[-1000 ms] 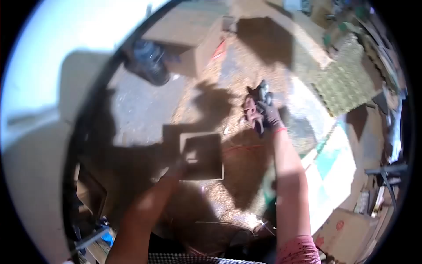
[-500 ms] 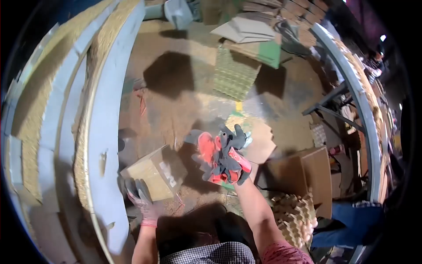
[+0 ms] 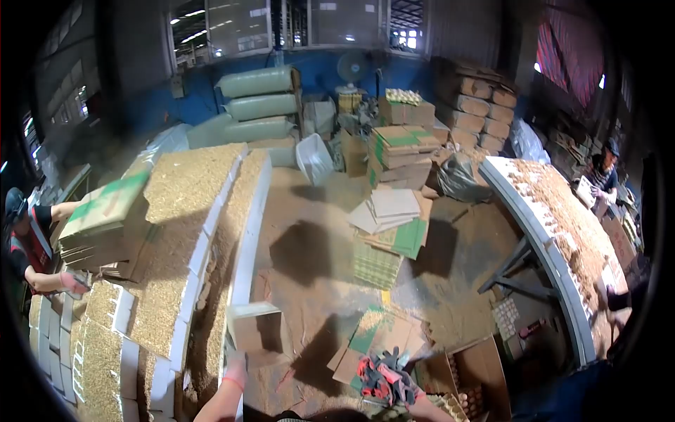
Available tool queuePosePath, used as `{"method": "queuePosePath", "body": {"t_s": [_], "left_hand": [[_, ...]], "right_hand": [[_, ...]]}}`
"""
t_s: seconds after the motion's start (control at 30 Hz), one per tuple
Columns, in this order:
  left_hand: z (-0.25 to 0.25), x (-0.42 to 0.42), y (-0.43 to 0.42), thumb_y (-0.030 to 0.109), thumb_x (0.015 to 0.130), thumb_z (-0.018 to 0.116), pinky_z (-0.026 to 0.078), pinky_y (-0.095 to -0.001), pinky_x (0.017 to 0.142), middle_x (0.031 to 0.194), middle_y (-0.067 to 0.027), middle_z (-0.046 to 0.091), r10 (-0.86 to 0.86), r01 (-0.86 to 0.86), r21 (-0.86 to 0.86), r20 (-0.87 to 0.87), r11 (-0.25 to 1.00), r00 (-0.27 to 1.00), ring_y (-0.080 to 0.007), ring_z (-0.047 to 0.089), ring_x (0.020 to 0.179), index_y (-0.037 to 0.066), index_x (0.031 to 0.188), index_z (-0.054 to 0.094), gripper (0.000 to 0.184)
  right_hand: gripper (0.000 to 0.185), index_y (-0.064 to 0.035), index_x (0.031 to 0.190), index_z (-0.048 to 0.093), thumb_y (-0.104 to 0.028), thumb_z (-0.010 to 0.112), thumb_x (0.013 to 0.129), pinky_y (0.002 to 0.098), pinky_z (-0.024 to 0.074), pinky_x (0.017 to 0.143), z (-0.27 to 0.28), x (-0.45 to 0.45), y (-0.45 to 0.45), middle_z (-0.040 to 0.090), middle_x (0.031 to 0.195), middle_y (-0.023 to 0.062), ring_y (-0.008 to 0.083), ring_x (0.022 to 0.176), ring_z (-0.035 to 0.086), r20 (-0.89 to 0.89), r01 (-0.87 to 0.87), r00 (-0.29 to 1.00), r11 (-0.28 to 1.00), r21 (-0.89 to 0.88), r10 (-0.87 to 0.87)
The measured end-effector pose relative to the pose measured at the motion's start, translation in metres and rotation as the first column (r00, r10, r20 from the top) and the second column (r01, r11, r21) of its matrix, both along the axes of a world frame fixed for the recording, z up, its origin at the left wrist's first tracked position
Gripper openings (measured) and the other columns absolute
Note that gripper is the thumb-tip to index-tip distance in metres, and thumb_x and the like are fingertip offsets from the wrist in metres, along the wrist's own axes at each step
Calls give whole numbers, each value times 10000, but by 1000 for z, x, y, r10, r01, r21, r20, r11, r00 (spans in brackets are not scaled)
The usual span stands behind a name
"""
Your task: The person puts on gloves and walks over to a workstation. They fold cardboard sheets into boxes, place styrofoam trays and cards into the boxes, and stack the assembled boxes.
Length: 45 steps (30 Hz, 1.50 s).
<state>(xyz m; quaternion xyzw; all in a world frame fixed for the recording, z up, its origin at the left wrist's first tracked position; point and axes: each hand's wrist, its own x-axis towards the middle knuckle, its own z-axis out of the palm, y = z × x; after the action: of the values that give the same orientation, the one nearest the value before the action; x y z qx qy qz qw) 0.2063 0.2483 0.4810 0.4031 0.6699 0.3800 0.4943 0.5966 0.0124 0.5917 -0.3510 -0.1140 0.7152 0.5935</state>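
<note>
Beside the trough point(image 3: 249, 239), the carton point(image 3: 261, 334) has turned.

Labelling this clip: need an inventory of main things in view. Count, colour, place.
gloves: several, red and grey, bottom centre
open box: one, brown, lower left
carton: one, brown, lower right
trays: one stack, yellowish, floor
flattened cartons: several, brown and green, floor and left
sacks: several, pale green, back left
tub: one, white, back
fan: one, pale, back
people: several, mixed clothing, both edges
left hand: one, pink cuff, at open box
right hand: one, colour unclear, holding gloves
</note>
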Motion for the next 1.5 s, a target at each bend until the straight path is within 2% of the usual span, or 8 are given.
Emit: {"method": "queuePosePath", "body": {"t_s": [0.17, 0.23, 0.3, 0.6, 0.73, 1.07, 1.13, 1.5], "left_hand": [[52, -9, 12, 25, 794, 589, 415, -240, 525, 707, 9, 555, -561, 596, 420, -220, 684, 798, -77, 508, 602, 56, 983, 625, 195], [49, -5, 59, 2, 798, 586, 420, -244, 534, 669, 2, 544, -17, 237, -226, 689, 945, 725, -81, 514, 606, 43, 840, 656, 91], [110, 2, 97, 103, 689, 727, 501, -311, 693, 838, -92, 650, -543, 761, 325, -550, 562, 635, -228, 641, 786, -18, 981, 647, 327], [114, 72, 345, 87, 658, 734, 500, -396, 842, 946, -176, 648, -576, 735, 410, -456, 540, 678, -322, 625, 921, -26, 972, 633, 349], [23, 133, 478, 66, 894, 462, 482, -579, 926, 1142, -194, 574, -574, 583, 184, 553, 791, 604, -330, 568, 1087, -73, 1138, 512, 286], [156, 309, 745, 164, 886, 491, 445, -557, 969, 1254, -213, 535, -762, 709, 283, 299, 646, 574, -400, 521, 1161, -21, 1278, 443, 436], [136, 329, 801, 55, 853, 366, 425, -572, 984, 1303, -258, 474, -13, 466, -64, 987, 882, 159, -383, 487, 1202, -96, 1333, 334, 504], [104, 442, 1114, 340, 608, 849, 534, -351, 716, 828, -183, 676, -205, 447, 295, -593, 844, 779, -274, 667, 780, -35, 845, 662, 481]], "right_hand": [[533, -31, 1324, 429, -363, 553, 926, 336, 500, 842, 0, 21, 92, 546, 1179, 97, 205, 1014, 561, 50, 83, 995, 997, -2, -83], [530, -29, 1323, 430, -359, 552, 927, 334, 500, 841, 7, 33, 154, 548, 1178, 98, 206, 1012, 563, 100, 105, 989, 993, 49, -110], [527, -26, 1322, 431, -355, 551, 928, 333, 500, 841, 22, 43, 216, 551, 1176, 98, 207, 1010, 566, 131, 134, 981, 986, 94, -146], [513, -14, 1316, 436, -335, 547, 931, 328, 501, 839, 87, 104, 411, 563, 1171, 100, 212, 999, 577, 241, 337, 897, 925, 175, -372], [508, -9, 1314, 438, -326, 546, 932, 325, 502, 838, 67, 161, 486, 568, 1168, 101, 214, 994, 582, 247, 387, 874, 907, 163, -418], [409, -64, 1286, 479, -142, 596, 902, 327, 490, 878, 96, 307, 868, 584, 1148, 67, 187, 1000, 592, 313, 144, 921, 951, 275, -231], [419, -60, 1293, 472, -129, 597, 900, 320, 495, 871, 118, 300, 951, 582, 1162, 64, 179, 999, 594, 224, 56, 967, 956, 289, -125], [264, -54, 1163, 509, -171, 558, 932, 291, 499, 713, 96, 463, 1369, 548, 1052, 4, 117, 855, 553, 542, 135, 714, 847, 514, -443]]}}
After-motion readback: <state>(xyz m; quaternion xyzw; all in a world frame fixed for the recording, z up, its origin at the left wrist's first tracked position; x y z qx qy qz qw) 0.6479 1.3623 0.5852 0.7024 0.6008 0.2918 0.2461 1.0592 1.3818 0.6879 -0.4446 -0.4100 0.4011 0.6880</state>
